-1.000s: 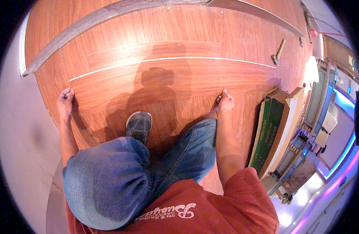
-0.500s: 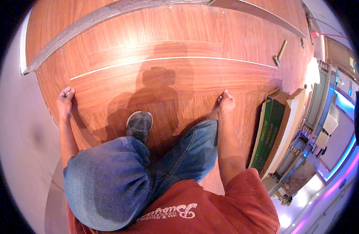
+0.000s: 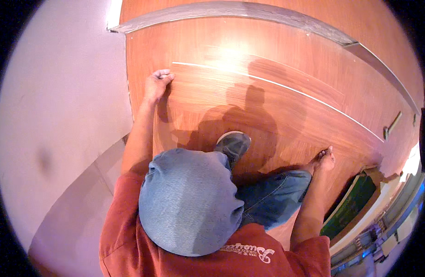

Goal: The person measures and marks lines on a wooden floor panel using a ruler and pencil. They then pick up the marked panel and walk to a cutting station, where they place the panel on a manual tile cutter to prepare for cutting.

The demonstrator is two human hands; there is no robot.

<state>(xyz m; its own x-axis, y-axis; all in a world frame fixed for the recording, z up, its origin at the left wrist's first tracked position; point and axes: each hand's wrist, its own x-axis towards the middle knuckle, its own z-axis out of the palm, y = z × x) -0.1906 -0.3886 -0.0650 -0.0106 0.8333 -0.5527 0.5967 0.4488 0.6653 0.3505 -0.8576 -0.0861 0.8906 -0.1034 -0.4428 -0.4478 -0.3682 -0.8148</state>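
My left hand [image 3: 158, 84] grips the near left end of a wood-look floor plank [image 3: 283, 113] with fingers and thumb at its edge. My right hand [image 3: 326, 158], fingers curled, holds the plank's near edge toward its right end. The plank has a thin white line along its far side and lies at or very close to the wood-look floor [image 3: 369, 74], with another plank faintly outlined beyond. My shoe [image 3: 233, 145] is just before it, between my bent knees. My shadow falls across the plank.
A pale wall [image 3: 60, 101] rises at my left. A long grey strip [image 3: 240, 10] crosses the far floor, meeting a thinner board at right. A hammer [image 3: 392, 124] lies right of the plank. A green-printed cardboard box [image 3: 348, 203] and cluttered shelving or furniture stand at lower right.
The view has swung leftward, showing more wall and shifting the plank, hands and box rightward and at a slant. Both hands keep their places on the plank.
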